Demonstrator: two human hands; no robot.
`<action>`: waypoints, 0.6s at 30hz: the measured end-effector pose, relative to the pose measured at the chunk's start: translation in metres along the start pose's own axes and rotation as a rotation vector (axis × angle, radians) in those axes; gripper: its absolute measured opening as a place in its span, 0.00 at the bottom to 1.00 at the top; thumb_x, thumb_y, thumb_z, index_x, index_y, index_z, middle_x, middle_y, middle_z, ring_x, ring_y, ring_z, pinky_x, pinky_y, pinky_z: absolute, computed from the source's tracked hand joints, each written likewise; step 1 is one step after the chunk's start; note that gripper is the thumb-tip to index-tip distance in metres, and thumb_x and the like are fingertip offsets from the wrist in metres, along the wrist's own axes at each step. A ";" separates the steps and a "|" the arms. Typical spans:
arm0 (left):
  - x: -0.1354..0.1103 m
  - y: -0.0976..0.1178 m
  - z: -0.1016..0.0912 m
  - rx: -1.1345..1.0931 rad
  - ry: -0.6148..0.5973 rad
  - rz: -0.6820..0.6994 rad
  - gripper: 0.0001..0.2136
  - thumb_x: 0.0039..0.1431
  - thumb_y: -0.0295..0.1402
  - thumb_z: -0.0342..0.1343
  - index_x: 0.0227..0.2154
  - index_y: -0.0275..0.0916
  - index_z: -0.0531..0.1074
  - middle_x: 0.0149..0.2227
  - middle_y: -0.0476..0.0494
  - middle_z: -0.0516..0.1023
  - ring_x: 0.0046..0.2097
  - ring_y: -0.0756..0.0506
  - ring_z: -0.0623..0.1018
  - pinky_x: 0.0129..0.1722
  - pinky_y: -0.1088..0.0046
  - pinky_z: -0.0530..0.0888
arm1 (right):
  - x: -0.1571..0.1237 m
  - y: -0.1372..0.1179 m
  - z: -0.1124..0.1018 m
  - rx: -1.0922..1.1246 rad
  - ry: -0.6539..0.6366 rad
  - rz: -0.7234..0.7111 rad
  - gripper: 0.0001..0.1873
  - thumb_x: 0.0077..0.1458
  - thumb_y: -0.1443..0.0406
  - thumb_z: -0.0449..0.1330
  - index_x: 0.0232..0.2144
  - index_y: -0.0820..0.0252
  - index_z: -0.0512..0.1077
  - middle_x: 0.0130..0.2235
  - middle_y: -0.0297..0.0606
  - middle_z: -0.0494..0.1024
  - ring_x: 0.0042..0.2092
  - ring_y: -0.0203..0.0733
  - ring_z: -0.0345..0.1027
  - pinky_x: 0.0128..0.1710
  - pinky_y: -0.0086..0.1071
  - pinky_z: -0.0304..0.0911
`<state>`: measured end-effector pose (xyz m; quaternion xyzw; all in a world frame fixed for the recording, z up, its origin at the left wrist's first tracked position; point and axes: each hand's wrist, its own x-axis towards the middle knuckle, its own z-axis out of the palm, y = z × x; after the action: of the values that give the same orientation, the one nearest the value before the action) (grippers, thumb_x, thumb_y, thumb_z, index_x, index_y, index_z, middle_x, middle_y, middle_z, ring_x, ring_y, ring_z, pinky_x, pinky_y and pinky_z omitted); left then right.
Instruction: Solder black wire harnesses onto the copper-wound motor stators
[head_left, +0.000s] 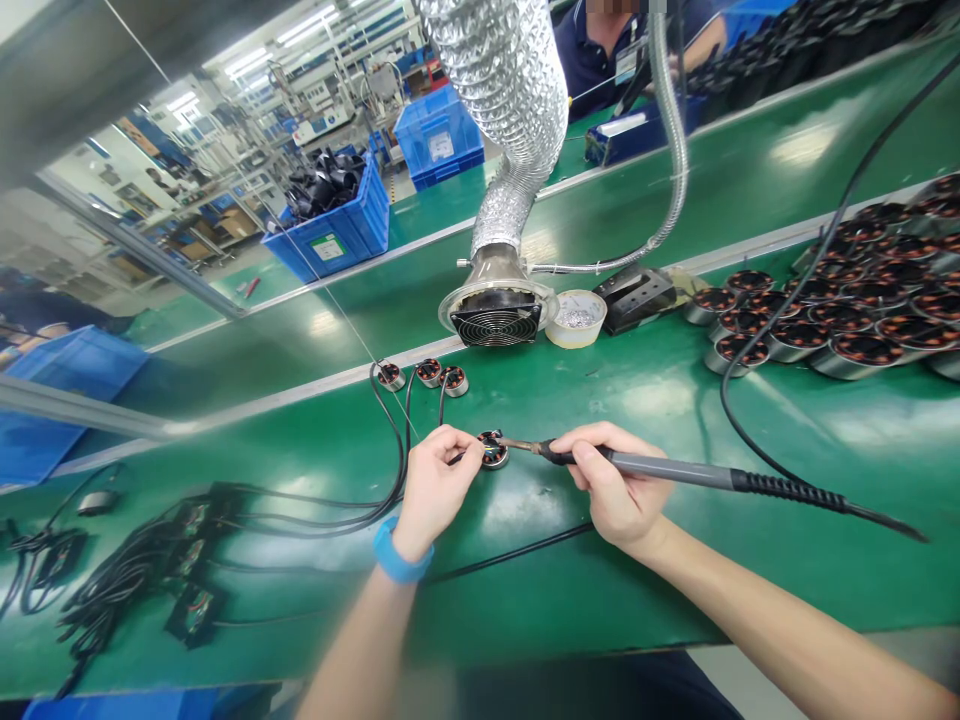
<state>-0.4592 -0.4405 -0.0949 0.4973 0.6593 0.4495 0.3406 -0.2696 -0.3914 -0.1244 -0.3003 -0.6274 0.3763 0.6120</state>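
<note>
My left hand [435, 488], with a blue band on its wrist, grips a small copper-wound motor [493, 451] lying on the green conveyor belt [525, 510]. My right hand [619, 482] holds a grey soldering iron [675, 468] like a pen. The iron's metal tip reaches the motor's top, close to my left fingertips. The exact joint is hidden by the tip and fingers. Several motors with black cables [429, 372] stand just beyond my left hand, and their cables loop to the left.
A fume extractor fan [496, 322] with a silver duct sits ahead, beside a tin of solder scraps [576, 318] and a black iron stand [636, 299]. Rows of wound motor parts [847, 325] fill the right. Coiled cables lie left. A co-worker sits beyond another belt, and blue crates stand behind.
</note>
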 end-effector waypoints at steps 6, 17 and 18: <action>0.000 -0.002 0.000 -0.002 -0.002 0.000 0.08 0.57 0.33 0.58 0.25 0.35 0.74 0.29 0.47 0.71 0.32 0.50 0.74 0.35 0.76 0.69 | 0.001 -0.004 0.001 -0.077 -0.031 -0.059 0.10 0.62 0.66 0.56 0.33 0.58 0.77 0.25 0.34 0.77 0.24 0.37 0.72 0.22 0.29 0.66; 0.000 0.002 0.000 0.013 0.005 0.020 0.09 0.57 0.34 0.58 0.24 0.36 0.74 0.29 0.47 0.72 0.32 0.49 0.73 0.34 0.75 0.69 | 0.014 -0.005 0.016 -0.329 -0.234 -0.363 0.15 0.62 0.72 0.57 0.50 0.56 0.73 0.37 0.40 0.77 0.35 0.37 0.73 0.35 0.30 0.71; 0.000 0.002 -0.001 0.015 0.006 0.025 0.09 0.57 0.34 0.58 0.24 0.36 0.74 0.28 0.47 0.72 0.32 0.49 0.72 0.34 0.75 0.68 | 0.013 -0.001 0.017 -0.347 -0.242 -0.369 0.17 0.62 0.72 0.56 0.52 0.55 0.72 0.39 0.40 0.76 0.36 0.37 0.73 0.37 0.30 0.72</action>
<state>-0.4592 -0.4405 -0.0931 0.5067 0.6574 0.4501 0.3294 -0.2875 -0.3827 -0.1158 -0.2341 -0.7951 0.1786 0.5301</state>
